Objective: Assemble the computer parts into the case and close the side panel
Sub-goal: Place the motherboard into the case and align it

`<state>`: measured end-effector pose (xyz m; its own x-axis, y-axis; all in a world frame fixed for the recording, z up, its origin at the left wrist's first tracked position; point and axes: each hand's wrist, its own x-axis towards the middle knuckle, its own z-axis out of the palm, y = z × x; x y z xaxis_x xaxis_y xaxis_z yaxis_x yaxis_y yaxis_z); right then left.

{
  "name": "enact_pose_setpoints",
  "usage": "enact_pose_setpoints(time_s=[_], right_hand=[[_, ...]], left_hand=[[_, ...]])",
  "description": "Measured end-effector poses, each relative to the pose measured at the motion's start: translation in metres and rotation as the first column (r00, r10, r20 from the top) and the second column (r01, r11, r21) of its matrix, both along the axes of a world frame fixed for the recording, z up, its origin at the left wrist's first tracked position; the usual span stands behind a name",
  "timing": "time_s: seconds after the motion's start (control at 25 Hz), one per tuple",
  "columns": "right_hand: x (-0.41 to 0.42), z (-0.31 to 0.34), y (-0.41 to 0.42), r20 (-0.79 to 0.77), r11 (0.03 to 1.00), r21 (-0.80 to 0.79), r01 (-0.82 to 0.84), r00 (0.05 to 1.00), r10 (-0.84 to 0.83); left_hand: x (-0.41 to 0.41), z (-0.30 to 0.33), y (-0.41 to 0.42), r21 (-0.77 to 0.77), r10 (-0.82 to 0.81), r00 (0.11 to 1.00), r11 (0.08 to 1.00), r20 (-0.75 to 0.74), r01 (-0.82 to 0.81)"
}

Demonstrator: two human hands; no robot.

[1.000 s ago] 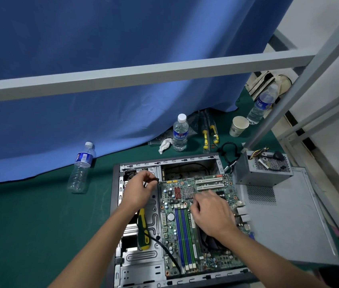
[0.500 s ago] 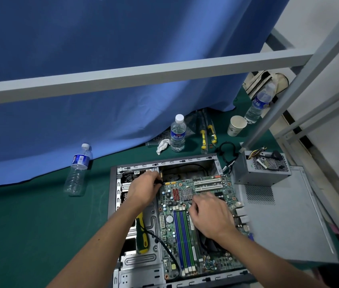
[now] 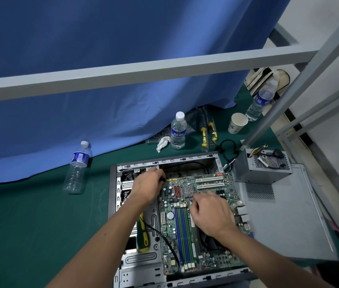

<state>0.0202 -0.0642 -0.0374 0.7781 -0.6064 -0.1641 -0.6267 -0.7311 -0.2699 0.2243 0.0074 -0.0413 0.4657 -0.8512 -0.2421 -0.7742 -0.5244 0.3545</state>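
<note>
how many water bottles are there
3: one bottle left of the case, one behind the case by the curtain, one far right behind the cup.

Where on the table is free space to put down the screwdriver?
The green cloth lies bare left of the case, below the lying bottle. The side panel, below the power supply, is also bare. Behind the case, bottles, cup and tools crowd together.
</note>
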Motion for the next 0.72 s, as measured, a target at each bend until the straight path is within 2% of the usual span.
enact_pose_setpoints(time_s=[0.16, 0.36, 0.44, 0.56, 0.72], right_hand=[[-0.0001, -0.0018, -0.0003, -0.01, 1.0, -0.014, -0.011, 1.0, 0.011], [0.0003, -0.0026, 0.0005, -0.012, 1.0, -0.016, -0.006, 1.0, 0.006], [0.0003, -0.0025, 0.0002, -0.011, 1.0, -0.019, -0.003, 1.0, 0.003], [-0.0001, -0.0019, 0.0001, -0.008, 1.0, -0.023, -0.003, 1.0, 0.003], [0.0, -0.001, 0.0001, -0.014, 1.0, -0.024, -0.007, 1.0, 0.006]], left_hand=[[0.0031, 0.0006, -0.0006, 0.002, 0.029, 0.999, 1.0, -0.039, -0.029], [0.0062, -0.0074, 0.004, -0.059, 0.214, 0.926, 0.968, -0.312, -0.244], [0.0046, -0.0087, 0.0052, -0.08, 0.239, 0.904, 0.955, -0.354, -0.284], [0.0021, -0.0084, 0.0039, -0.112, 0.245, 0.914, 0.949, -0.323, -0.294], [0.0027, -0.0085, 0.0031, -0.09, 0.166, 0.964, 0.978, -0.206, -0.187]])
